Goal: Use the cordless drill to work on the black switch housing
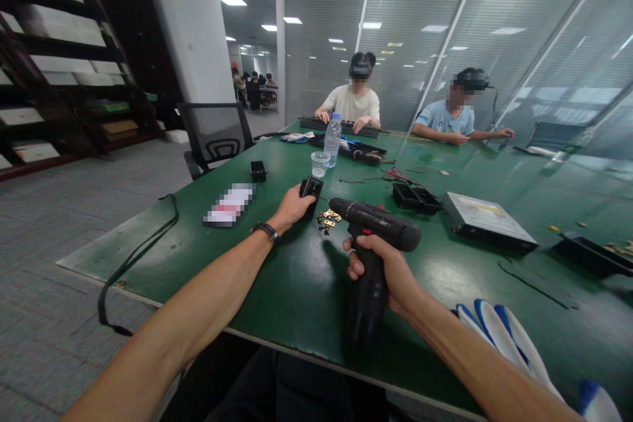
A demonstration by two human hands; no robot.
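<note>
My right hand (pixel 378 260) is wrapped round the grip of a black cordless drill (pixel 380 224), which points left. Its thin bit reaches toward a small black plastic box (pixel 311 192); whether the tip touches it I cannot tell. My left hand (pixel 293 206) grips that box near its lower left side, thumb on its face, holding it tilted up from the table. Just below the bit lies a small heap of brass-coloured plates and dark screws (pixel 328 220).
Behind the box stand a clear plastic cup (pixel 320 163) and a water bottle (pixel 333 140). Black trays (pixel 417 198), a metal disc drive (pixel 487 219) and blue-white gloves (pixel 504 330) lie to the right. A phone (pixel 230 205) and a strap (pixel 143 244) lie left. Two people sit across the green table (pixel 277 283).
</note>
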